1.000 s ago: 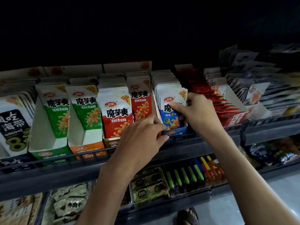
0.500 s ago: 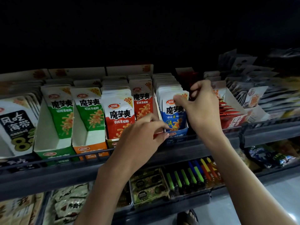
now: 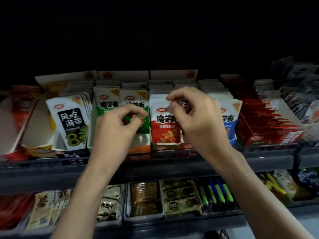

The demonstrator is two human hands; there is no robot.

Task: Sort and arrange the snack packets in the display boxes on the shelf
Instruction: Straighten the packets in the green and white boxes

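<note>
Head view: your right hand (image 3: 198,121) pinches top corner of front red-and-white foil snack packet (image 3: 163,125), which stands upright in open-front cardboard display box (image 3: 165,147), mid-shelf. High grip likely meant to lift or square it without disturbing row behind.
Your left hand (image 3: 115,131) just left, fingers curled before green-and-white foil snack packet (image 3: 144,125); cannot tell if gripping.
Dark metal shelf rail (image 3: 51,169) fronts boxes, likely keeps them from sliding off.

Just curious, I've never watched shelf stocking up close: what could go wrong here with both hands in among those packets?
The right hand seems to pinch only the top corner of the red packet; it might slip or tear. The curled left hand is by the green packet, near the tilted black-label packet, which a nudge could topple.
</note>
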